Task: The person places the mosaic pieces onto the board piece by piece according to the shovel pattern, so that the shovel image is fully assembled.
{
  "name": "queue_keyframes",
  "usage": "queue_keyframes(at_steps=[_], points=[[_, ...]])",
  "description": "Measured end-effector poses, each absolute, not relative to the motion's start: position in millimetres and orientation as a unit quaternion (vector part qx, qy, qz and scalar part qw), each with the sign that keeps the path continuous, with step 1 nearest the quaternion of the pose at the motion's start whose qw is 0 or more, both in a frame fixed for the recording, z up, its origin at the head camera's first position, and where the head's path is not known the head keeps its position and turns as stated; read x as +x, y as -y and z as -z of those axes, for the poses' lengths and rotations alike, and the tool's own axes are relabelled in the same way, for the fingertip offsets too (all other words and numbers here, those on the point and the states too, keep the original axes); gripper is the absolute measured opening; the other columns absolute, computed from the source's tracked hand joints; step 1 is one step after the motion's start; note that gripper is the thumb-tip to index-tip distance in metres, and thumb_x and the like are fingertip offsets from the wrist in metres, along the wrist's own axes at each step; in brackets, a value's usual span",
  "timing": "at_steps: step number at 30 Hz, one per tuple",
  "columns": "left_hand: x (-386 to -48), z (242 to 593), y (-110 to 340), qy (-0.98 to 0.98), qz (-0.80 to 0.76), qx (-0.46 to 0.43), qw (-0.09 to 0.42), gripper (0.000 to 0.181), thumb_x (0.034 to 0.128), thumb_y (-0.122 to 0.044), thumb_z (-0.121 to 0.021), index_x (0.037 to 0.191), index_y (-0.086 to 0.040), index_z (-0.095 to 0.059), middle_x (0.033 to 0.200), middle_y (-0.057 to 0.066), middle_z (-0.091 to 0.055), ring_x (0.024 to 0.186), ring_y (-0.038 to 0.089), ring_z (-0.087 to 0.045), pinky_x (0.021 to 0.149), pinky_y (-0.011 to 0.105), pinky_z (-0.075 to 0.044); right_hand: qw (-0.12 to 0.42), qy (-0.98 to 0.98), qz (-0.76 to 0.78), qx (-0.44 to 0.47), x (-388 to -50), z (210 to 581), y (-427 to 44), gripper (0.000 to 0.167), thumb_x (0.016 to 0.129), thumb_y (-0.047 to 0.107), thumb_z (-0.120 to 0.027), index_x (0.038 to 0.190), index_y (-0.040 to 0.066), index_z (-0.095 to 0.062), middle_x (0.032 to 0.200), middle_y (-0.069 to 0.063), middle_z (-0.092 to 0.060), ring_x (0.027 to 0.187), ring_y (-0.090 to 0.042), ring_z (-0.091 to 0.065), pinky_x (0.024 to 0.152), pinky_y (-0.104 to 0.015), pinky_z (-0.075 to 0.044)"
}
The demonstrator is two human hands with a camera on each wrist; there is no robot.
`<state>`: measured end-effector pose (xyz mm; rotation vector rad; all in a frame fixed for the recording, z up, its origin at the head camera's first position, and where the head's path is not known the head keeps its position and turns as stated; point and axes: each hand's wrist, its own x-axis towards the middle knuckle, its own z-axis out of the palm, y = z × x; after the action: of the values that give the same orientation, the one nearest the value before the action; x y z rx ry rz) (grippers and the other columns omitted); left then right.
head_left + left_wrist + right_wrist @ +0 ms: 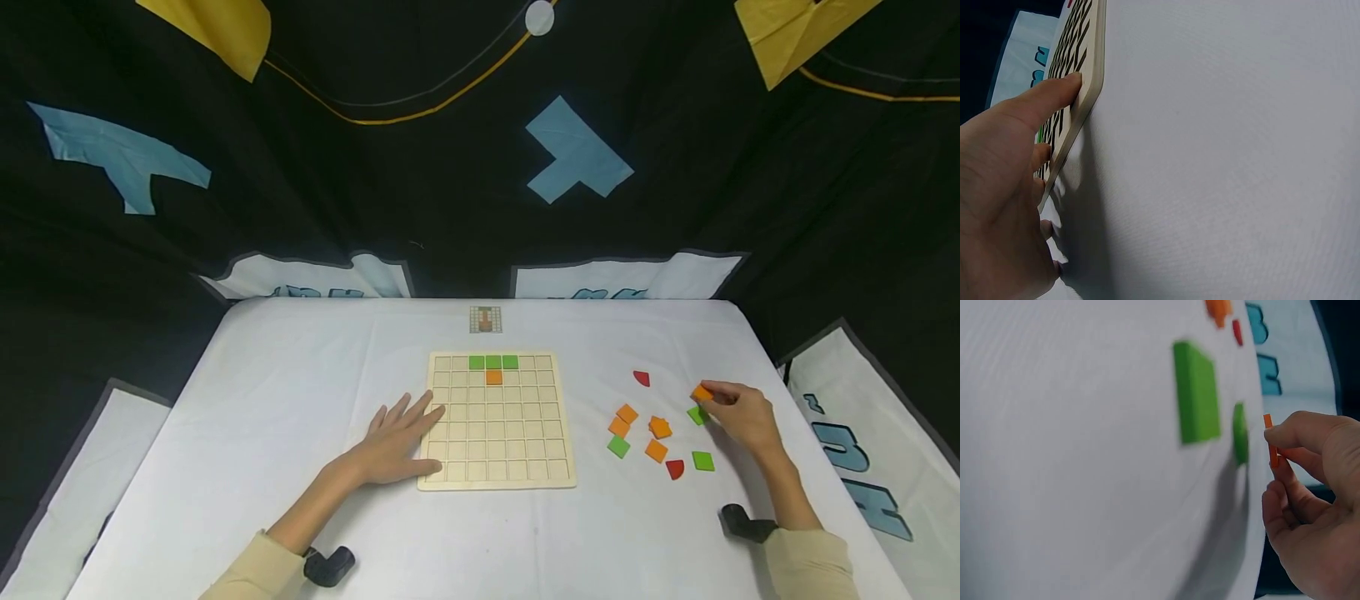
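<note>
A square wooden grid board [495, 425] lies on the white table, with three green tiles [492, 362] in a row at its far edge and one orange tile [493, 377] below the middle one. My left hand [393, 442] rests with spread fingers on the board's left edge; the thumb touches the near left corner, as the left wrist view also shows. My right hand [742, 417] pinches a thin orange square tile [1270, 440] between thumb and fingers, raised off the cloth. Just beneath it lies a green tile [697, 415].
Right of the board lie several loose pieces: orange tiles [656, 451], a green tile [618, 447], another green tile [703, 461], and two red quarter-round pieces, one far [641, 378], one near [675, 469]. A small printed pattern card [486, 319] lies beyond the board.
</note>
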<state>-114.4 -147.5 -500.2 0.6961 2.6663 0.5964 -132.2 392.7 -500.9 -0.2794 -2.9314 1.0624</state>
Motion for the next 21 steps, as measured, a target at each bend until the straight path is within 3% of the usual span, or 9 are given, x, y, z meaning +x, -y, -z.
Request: queue_keyframes(at_steps=[9,14,21], points=[[-116,502,148,-0.936,-0.196,0.242,0.161,0.086,0.0904,-0.053,-0.065,0.157,-0.010,-0.032,0.165,0.017,-0.014,0.149,0.046,-0.003,0.112,0.069,-0.003,0.026,0.928,-0.369,-0.033,-141,480,-358,0.038,0.094,0.009,-0.063,0.128,-0.007,-0.063,0.130,-0.031,-0.057,0.116,-0.048,-0.053,0.097,-0.059,-0.046],[-117,503,147,-0.936,-0.194,0.244,0.161,0.086,0.0906,-0.053,-0.065,0.157,-0.011,-0.032,0.165,0.016,-0.013,0.149,0.045,-0.003,0.112,0.069,-0.002,0.032,0.924,-0.382,-0.012,-147,474,-333,0.036,0.093,0.011,-0.065,0.127,-0.002,-0.066,0.129,-0.026,-0.060,0.114,-0.045,-0.054,0.090,-0.059,-0.050],[-116,504,148,-0.937,-0.194,0.242,0.159,0.086,0.0903,-0.053,-0.066,0.157,-0.010,-0.033,0.164,0.017,-0.014,0.148,0.046,-0.004,0.112,0.070,-0.003,0.048,0.918,-0.392,0.045,-157,470,-298,0.033,0.091,0.004,-0.067,0.123,-0.002,-0.069,0.127,-0.024,-0.061,0.113,-0.044,-0.056,0.094,-0.058,-0.048]])
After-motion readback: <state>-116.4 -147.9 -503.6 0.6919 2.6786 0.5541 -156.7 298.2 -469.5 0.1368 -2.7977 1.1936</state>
